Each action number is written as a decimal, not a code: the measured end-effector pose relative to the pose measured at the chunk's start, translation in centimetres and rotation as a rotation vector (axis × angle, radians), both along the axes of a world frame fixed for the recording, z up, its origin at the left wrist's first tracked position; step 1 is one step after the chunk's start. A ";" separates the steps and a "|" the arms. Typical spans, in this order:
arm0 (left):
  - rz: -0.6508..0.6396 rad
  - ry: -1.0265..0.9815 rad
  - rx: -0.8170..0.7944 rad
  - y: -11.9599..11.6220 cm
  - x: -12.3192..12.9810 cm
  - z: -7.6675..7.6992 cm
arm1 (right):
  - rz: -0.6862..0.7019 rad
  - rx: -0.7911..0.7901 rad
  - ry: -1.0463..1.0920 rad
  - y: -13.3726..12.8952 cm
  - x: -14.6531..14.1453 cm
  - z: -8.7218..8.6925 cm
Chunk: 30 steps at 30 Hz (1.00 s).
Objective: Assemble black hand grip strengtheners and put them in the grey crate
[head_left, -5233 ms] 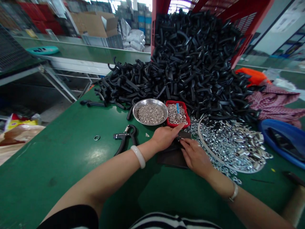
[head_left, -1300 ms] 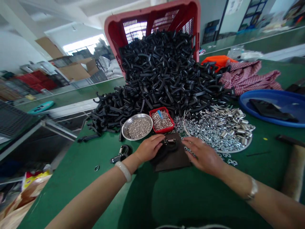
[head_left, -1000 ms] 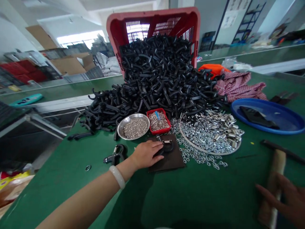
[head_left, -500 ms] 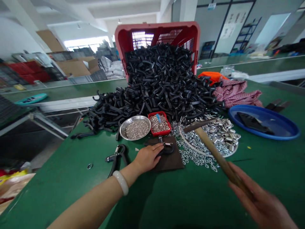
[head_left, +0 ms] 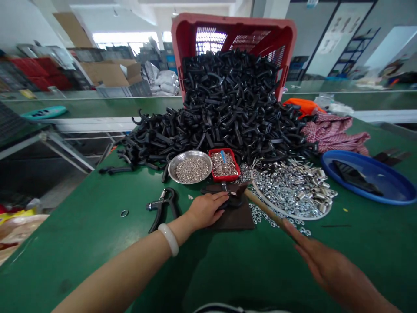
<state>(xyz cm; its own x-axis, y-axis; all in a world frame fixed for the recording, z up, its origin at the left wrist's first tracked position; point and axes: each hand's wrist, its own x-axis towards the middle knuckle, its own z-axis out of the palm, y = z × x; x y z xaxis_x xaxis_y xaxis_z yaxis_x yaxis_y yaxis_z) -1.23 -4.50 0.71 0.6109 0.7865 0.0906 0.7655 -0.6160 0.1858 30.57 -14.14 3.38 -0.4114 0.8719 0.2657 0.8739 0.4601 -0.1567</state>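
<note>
Your left hand [head_left: 206, 211] lies flat, fingers together, pressing a black handle [head_left: 228, 201] onto a dark mat [head_left: 236, 220]; that pressure appears to pin the piece in place. A small spring [head_left: 233, 193] shows at its top. Your right hand [head_left: 325, 265] is closed round the wooden shaft of a hammer [head_left: 262, 208], its dark head just above the handle; you cannot tell from this view if they touch. The long grip suits a swing clear of your left fingers.

Containers, working outward: steel bowl [head_left: 170, 167], full of small silver parts. Red tray [head_left: 228, 179], holding silver fittings and a blue-marked item. White-rimmed round tray [head_left: 260, 195], heaped with washers and metal sleeves, some spilled onto the green surface [head_left: 81, 248]. Blue basin [head_left: 368, 198], with black pieces inside. Tipped red crate [head_left: 234, 24], pouring black handles [head_left: 228, 100] into a mound behind everything, within your reach. An assembled hand gripper [head_left: 161, 204] lies left of your work.
</note>
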 end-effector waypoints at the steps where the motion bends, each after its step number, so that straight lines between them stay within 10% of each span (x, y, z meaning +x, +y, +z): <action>1: -0.005 -0.001 -0.001 0.0 0.0 0.0 | 0.036 -0.052 -0.009 0.1 0.0 0.1; 7: 0.001 -0.001 0.006 0.0 -0.1 -0.1 | -0.084 0.028 0.103 0.3 0.0 0.9; 13: 0.003 0.004 -0.017 0.0 0.0 -0.1 | 0.118 -0.198 0.059 1.3 -0.3 1.9; 17: 0.126 -0.062 -0.033 -0.2 -0.5 0.2 | 0.000 0.044 0.133 1.5 -1.9 3.4; 20: 0.286 -0.073 -0.051 -0.3 -1.0 0.3 | 0.016 0.136 0.100 1.5 -2.4 2.4; 25: 0.273 -0.045 -0.141 -0.1 -1.3 0.6 | 0.125 -0.151 0.027 2.2 -2.2 1.3; 30: 0.295 -0.042 -0.163 0.1 -1.2 1.0 | 0.030 0.007 0.094 2.5 -2.5 1.9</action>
<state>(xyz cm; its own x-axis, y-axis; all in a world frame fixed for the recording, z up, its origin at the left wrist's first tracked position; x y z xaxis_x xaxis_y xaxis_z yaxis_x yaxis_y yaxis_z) -2.44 -4.39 1.74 0.3532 0.9350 -0.0307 0.8959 -0.3286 0.2991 28.06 -11.66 5.32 -0.4106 0.8573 0.3106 0.8411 0.4876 -0.2341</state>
